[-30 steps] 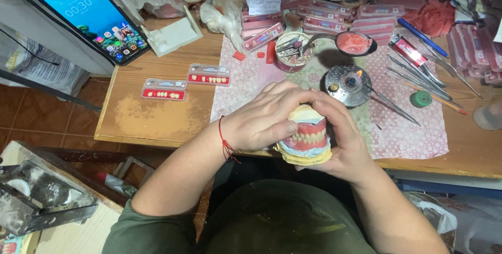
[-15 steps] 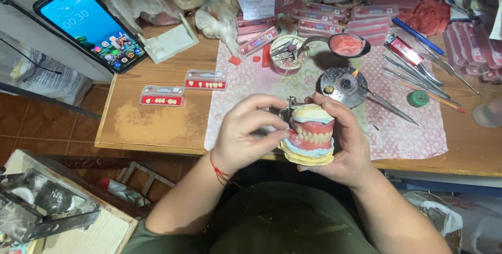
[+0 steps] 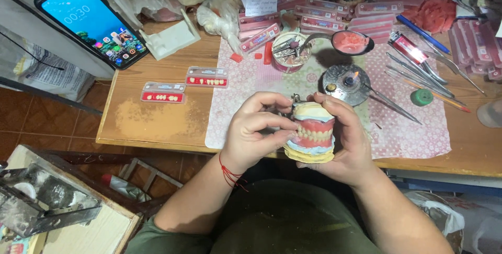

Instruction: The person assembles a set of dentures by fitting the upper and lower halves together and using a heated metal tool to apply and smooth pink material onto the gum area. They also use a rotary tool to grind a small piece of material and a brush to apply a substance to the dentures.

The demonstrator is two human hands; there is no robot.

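Person seated at a wooden table, both hands up in front of the chest, just off the table's near edge. Right hand wraps around a denture model: pink gums, a row of white teeth, pale yellow plaster base top and bottom. Fingers curl over its top and right side, palm cups the bottom, so a full firm hold. Left hand comes in from the left, fingertips pinched narrow and pressed on the front teeth; thumb and forefinger touch the model, but I cannot tell if anything tiny sits between them. Red string bracelet on the left wrist. A bit of metal frame shows behind the model's top.

On the table past the hands lies a pink patterned cloth. On it: a round metal burner with a small flame, a spoon-like ladle with pink wax, a small cup holding tools, and a green round cap. Thin metal instruments lie to the right. Two flat cards of spare teeth lie left of the cloth on bare wood. A smartphone with lit screen sits propped at far left. Pink flat boxes stack along the back. A white plastic part rests near the phone.
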